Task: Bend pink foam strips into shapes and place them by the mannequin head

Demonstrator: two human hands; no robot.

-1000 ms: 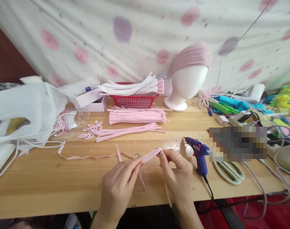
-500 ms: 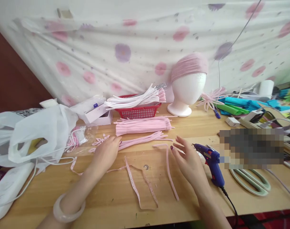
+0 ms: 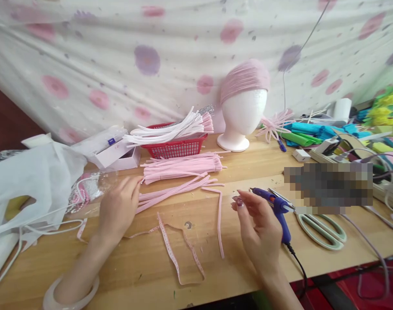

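Observation:
My left hand (image 3: 119,209) is over the left ends of a loose bunch of pink pipe cleaners (image 3: 183,187), fingers bent down and together; what they hold, if anything, is hidden. Behind it lies a thick bundle of pink pipe cleaners (image 3: 183,168). My right hand (image 3: 261,232) hovers left of a blue glue gun (image 3: 282,224), half curled, thumb near the fingertips, with nothing visible in it. Between my hands lie a single bent pink pipe cleaner (image 3: 220,224) and a looped pink measuring tape (image 3: 168,247).
A red basket (image 3: 177,150) holds white and pink pipe cleaners. Beside it stands a white foam head (image 3: 243,114) with a pink wrap. Scissors (image 3: 322,232) lie at right, near a blurred patch. White plastic bags (image 3: 31,185) and an open white box (image 3: 122,161) stand at left.
The view has swung right and down a little. My left hand now covers the small pink looped pieces seen before. My right hand's fingers have drawn in from a wider spread.

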